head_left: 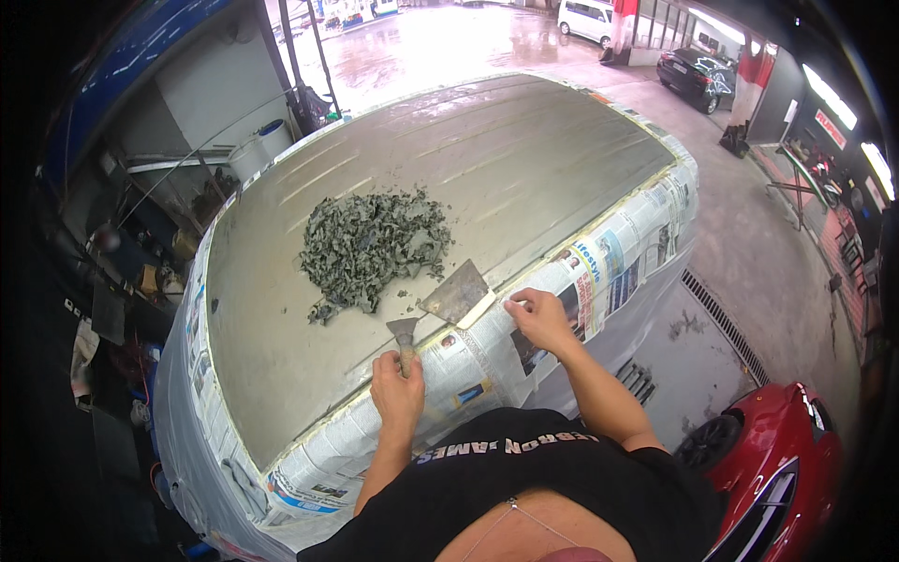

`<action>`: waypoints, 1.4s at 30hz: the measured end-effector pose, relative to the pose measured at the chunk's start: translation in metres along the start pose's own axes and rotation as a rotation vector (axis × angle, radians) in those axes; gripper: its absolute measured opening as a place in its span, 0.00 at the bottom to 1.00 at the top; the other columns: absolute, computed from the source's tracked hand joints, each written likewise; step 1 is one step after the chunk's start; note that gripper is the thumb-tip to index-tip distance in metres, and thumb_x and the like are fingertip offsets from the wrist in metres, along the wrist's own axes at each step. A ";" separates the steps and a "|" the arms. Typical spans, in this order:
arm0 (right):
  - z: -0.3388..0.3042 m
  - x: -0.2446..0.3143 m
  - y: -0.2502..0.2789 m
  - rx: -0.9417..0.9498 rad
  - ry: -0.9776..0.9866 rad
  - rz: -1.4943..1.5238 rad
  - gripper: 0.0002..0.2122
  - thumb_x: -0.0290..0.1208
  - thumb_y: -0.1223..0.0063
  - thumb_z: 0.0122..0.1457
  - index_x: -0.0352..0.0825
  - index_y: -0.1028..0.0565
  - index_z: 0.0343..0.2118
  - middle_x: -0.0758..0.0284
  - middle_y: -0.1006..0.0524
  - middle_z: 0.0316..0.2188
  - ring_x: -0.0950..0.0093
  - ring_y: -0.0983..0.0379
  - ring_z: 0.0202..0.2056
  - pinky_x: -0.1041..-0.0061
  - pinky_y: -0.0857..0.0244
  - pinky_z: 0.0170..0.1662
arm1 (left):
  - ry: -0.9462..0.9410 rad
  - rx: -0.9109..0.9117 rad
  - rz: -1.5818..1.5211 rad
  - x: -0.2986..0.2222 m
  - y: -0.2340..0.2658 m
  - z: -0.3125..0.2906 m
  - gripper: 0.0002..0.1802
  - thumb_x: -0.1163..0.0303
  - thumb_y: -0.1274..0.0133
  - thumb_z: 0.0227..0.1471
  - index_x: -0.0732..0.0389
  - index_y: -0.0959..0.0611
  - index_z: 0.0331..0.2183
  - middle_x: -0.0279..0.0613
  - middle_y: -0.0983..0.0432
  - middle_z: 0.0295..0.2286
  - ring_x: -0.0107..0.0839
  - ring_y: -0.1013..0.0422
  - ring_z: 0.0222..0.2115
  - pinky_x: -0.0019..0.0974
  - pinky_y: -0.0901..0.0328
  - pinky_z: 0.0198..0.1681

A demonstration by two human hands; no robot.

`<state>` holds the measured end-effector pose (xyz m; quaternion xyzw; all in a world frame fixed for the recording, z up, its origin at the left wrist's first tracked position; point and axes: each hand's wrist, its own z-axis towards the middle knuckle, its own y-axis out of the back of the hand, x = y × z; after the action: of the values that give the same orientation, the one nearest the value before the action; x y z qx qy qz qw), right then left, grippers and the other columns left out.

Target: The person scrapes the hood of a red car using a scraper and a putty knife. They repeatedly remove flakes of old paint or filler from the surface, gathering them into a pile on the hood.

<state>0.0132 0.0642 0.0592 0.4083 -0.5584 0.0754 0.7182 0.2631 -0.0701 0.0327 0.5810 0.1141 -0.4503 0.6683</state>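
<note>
My left hand (397, 391) is wrapped round the handle of a small scraper (404, 330), its dark flared blade pointing away from me over the roof's near edge. My right hand (545, 323) is pinched at the thumb and fingertips above the newspaper border; whether a small pale bit sits between them is hard to make out. Just left of those fingertips, a wide flat metal spreader (456, 293) with a cream edge lies across the roof's rim, apart from the hand. Beyond it, a heap of grey-green paint scrapings (375, 245) rests on the bare grey vehicle roof (524, 140).
Newspaper masking (609, 267) and tape frame the roof, with plastic sheeting (201, 468) hanging below. A red car (782, 468) stands close at the lower right. Further off are a black car (695, 77), a white van (588, 19) and a floor drain grate (721, 318).
</note>
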 end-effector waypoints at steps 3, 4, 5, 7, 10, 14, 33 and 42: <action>-0.010 -0.027 0.030 -0.090 -0.024 0.052 0.15 0.38 0.41 0.59 0.27 0.19 0.39 0.60 0.18 0.22 0.73 0.22 0.23 0.72 0.30 0.29 | -0.105 -0.085 -0.069 0.000 -0.007 -0.005 0.19 0.64 0.38 0.52 0.67 0.22 0.41 0.49 0.30 0.28 0.48 0.29 0.29 0.48 0.35 0.33; -0.016 -0.040 0.042 -0.128 -0.035 0.098 0.15 0.37 0.42 0.59 0.27 0.19 0.38 0.60 0.19 0.22 0.74 0.23 0.23 0.73 0.30 0.29 | -0.161 -0.151 -0.073 -0.002 -0.007 -0.008 0.18 0.64 0.39 0.52 0.67 0.22 0.40 0.48 0.30 0.28 0.47 0.30 0.28 0.47 0.35 0.32; -0.022 -0.056 0.053 -0.167 -0.046 0.143 0.14 0.36 0.42 0.60 0.27 0.20 0.38 0.61 0.19 0.22 0.75 0.23 0.23 0.73 0.31 0.28 | -0.217 -0.215 -0.079 -0.001 -0.007 -0.011 0.17 0.65 0.39 0.52 0.67 0.23 0.39 0.48 0.31 0.28 0.47 0.31 0.28 0.46 0.35 0.32; -0.042 -0.096 0.072 -0.246 -0.136 0.269 0.13 0.34 0.42 0.60 0.28 0.20 0.38 0.63 0.19 0.22 0.77 0.23 0.23 0.75 0.32 0.27 | -0.273 -0.257 -0.080 0.022 -0.010 -0.017 0.16 0.67 0.40 0.53 0.66 0.24 0.39 0.47 0.33 0.27 0.46 0.32 0.27 0.45 0.36 0.31; -0.093 -0.174 0.092 -0.474 -0.325 0.018 0.14 0.36 0.41 0.59 0.28 0.22 0.39 0.60 0.20 0.21 0.70 0.22 0.23 0.69 0.31 0.28 | -0.305 -0.272 -0.068 0.036 -0.019 -0.017 0.14 0.70 0.42 0.55 0.66 0.26 0.39 0.48 0.33 0.28 0.46 0.33 0.27 0.45 0.37 0.31; -0.189 -0.254 0.084 -0.734 -0.547 -0.282 0.14 0.39 0.42 0.59 0.29 0.25 0.33 0.51 0.21 0.25 0.51 0.23 0.31 0.57 0.32 0.38 | -0.395 -0.297 -0.040 0.040 -0.025 -0.015 0.14 0.70 0.47 0.57 0.66 0.29 0.43 0.53 0.30 0.35 0.49 0.32 0.34 0.48 0.36 0.39; -0.460 -0.342 0.100 -0.775 -1.227 -0.359 0.16 0.37 0.53 0.65 0.25 0.22 0.38 0.41 0.22 0.37 0.43 0.24 0.42 0.50 0.32 0.47 | -0.443 -0.381 0.199 0.050 -0.036 -0.007 0.34 0.47 0.65 0.68 0.70 0.33 0.58 0.60 0.35 0.56 0.57 0.38 0.57 0.55 0.46 0.60; -0.496 -0.389 0.119 -0.689 -1.255 -0.236 0.11 0.33 0.46 0.59 0.28 0.23 0.35 0.47 0.20 0.36 0.49 0.22 0.42 0.58 0.30 0.46 | -0.495 -0.413 0.215 0.052 -0.035 0.003 0.36 0.43 0.68 0.68 0.67 0.33 0.59 0.55 0.35 0.57 0.52 0.38 0.57 0.54 0.46 0.60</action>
<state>0.1716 0.6101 -0.2388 0.1825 -0.8097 -0.4314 0.3536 0.2658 -0.0943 -0.0251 0.3150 -0.0248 -0.4721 0.8230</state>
